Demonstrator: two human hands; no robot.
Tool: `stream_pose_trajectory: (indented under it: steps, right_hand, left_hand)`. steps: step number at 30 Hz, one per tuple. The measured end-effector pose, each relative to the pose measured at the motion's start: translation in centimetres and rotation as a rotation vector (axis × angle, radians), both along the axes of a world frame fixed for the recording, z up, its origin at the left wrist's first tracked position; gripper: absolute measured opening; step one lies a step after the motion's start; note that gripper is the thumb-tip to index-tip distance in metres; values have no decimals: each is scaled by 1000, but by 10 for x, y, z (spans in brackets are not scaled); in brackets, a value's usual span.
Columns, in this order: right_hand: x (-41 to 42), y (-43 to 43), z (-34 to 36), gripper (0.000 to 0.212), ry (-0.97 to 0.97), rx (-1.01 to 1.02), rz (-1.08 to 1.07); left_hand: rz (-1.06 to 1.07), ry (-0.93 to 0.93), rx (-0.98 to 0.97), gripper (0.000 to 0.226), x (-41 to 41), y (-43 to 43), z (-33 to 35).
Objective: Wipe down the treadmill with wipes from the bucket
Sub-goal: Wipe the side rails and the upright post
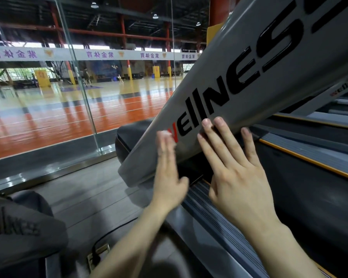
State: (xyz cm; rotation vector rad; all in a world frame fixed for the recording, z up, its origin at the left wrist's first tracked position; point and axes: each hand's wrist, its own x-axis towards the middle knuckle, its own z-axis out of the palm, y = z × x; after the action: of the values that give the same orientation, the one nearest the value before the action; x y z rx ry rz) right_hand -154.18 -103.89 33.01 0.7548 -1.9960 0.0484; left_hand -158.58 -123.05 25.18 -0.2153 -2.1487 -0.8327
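Observation:
The treadmill's grey slanted upright (239, 93) with black lettering fills the upper right of the head view. My left hand (168, 173) lies flat against its lower part with straight fingers, motion-blurred, and a scrap of white wipe (167, 133) shows under the fingertips. My right hand (235, 167) presses flat on the upright's lower edge just to the right, fingers spread. The treadmill's black belt (309, 197) and ribbed side rail (215, 213) run below. The bucket is out of sight.
A glass wall (74, 87) stands to the left, with a sports court beyond it. Another grey machine cover (18, 223) sits at the lower left. A black cable and plug (98, 251) lie on the grey floor. More treadmills (329, 109) stand at the right.

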Motion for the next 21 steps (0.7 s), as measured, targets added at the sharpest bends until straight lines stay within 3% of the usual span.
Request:
stream_pose_trajectory:
  steps: [3,10,15,21]
  right_hand:
    - [1,4,1,76,-13,25,19]
    - [6,11,3,70,-31,-12,84]
    - [10,9,4,70,-50,-5,64]
    - [11,6,3,70,-81,-3,61]
  left_hand:
    - [42,-161,77,132,7,-15,4]
    - [-120,144,-129,113,21,39,76]
    - [9,-62,72,125,14,16,83]
    - [-87,109,-250,121,32,29,87]
